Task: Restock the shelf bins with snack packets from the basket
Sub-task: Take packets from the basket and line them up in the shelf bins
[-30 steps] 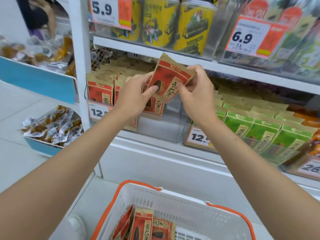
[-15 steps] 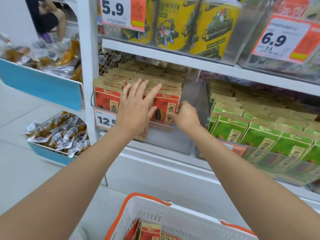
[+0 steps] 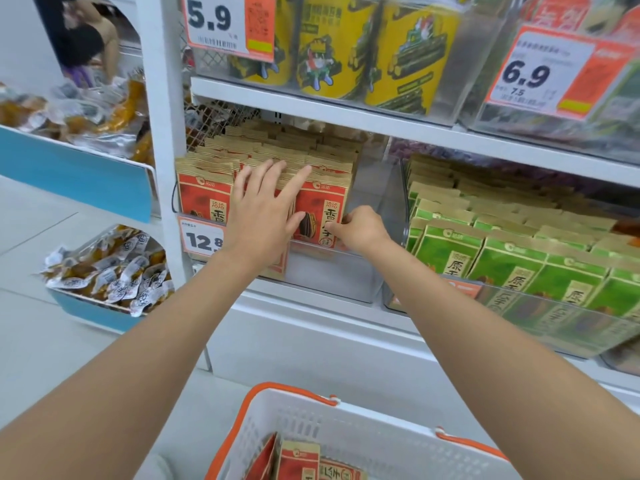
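Moved since 1 s ago from mid-air between both hands down into front row of clear bin: red pkt, now upright at right end of that row. Pressed from the front by L hand, fingers straight & spread up over pkt tops. Pinched at lower right edge by R hand, fingers curled on it.

Looks: kraft-brown top strip, red face, dark striped seed pic, white logo, vertical Chinese script.

Counted: 2 red fronts seen in front row, middle hidden behind L hand, more rows packed behind. 3 red pkts in white basket w/ orange rim, below. 4 green pkts fronting next bin to right. 3 yellow cans on upper shelf.

Readable: 12.8 tag on bin front, partly covered by wrist; 5.9 tag; 6.9 tag w/ small 7.5 under.
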